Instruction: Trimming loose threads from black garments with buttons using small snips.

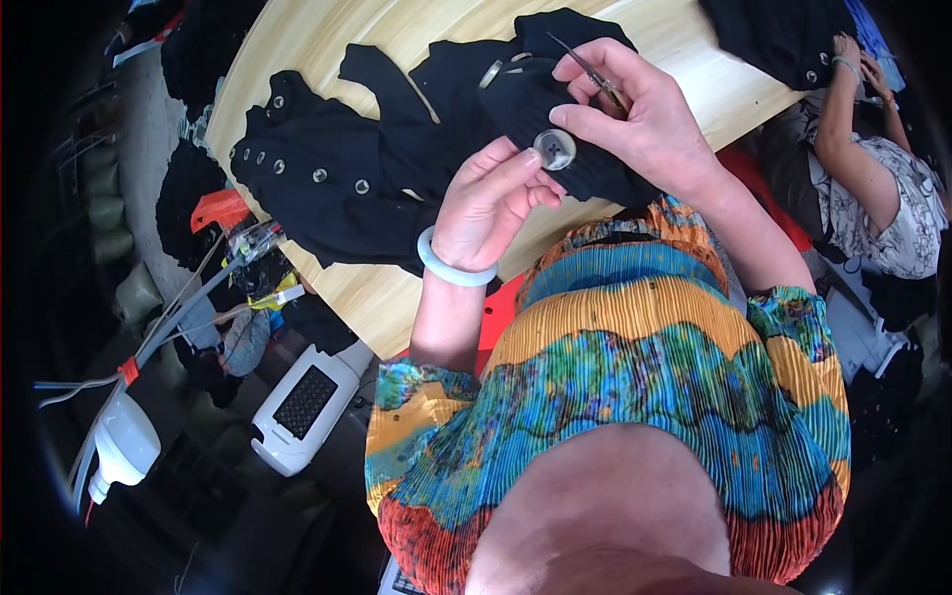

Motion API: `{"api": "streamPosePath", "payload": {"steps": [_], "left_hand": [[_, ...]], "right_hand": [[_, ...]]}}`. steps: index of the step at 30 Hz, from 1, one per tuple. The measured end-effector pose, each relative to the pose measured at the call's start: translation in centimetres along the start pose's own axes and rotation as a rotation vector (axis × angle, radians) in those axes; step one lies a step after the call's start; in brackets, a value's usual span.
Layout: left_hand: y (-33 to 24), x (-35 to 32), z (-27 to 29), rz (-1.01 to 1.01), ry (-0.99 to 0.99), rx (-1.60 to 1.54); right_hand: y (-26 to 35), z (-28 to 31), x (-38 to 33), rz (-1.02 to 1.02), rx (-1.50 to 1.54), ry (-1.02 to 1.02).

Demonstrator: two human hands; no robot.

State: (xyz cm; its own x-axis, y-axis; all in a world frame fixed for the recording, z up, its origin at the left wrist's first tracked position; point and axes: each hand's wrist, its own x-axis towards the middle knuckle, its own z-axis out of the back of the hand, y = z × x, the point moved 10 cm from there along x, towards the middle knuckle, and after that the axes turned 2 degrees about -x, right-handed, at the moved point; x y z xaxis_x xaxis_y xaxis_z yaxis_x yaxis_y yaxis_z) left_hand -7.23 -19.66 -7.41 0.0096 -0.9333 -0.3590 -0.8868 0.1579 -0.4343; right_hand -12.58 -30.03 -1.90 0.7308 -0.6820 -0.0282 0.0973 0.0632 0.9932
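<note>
My left hand [478, 210], with a pale bangle [454, 266] on its wrist, pinches a large grey button [555, 150] between thumb and fingers. A dark cross shows at the button's middle, and black cloth lies right behind it. In my right hand [659, 129] is a pair of dark thread snips [593, 74], its thin points aimed up and left, above the cloth. The thumb and fingers are closed around its handle. Beneath both hands spreads a black garment [342, 144] with several buttons along its left part and another near the snips.
The garment lies on a wooden table [297, 45] with a curved edge. At the upper right another person [873, 183] handles a black buttoned garment [769, 40]. A white lamp [127, 436], cables and a white machine part [305, 407] are at the lower left.
</note>
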Motion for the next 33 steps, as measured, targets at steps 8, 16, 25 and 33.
{"api": "streamPosePath", "payload": {"steps": [8, 16, 25, 33], "left_hand": [[0.1, -0.3, -1.7, 0.005, 0.151, -0.575], [0.4, 0.0, -1.1, -0.01, 0.207, -0.553], [1.0, 0.3, -2.5, 0.005, 0.303, -0.48], [0.3, -0.1, -1.5, -0.116, 0.035, -0.203]], "right_hand": [[1.4, 2.1, -1.0, 0.065, 0.104, -0.073], [5.9, -0.6, -2.4, 0.292, -0.035, 0.092], [6.6, -1.4, -3.8, 0.618, -0.398, 0.038], [7.0, 2.5, -1.7, 0.444, -0.307, -0.139]]}}
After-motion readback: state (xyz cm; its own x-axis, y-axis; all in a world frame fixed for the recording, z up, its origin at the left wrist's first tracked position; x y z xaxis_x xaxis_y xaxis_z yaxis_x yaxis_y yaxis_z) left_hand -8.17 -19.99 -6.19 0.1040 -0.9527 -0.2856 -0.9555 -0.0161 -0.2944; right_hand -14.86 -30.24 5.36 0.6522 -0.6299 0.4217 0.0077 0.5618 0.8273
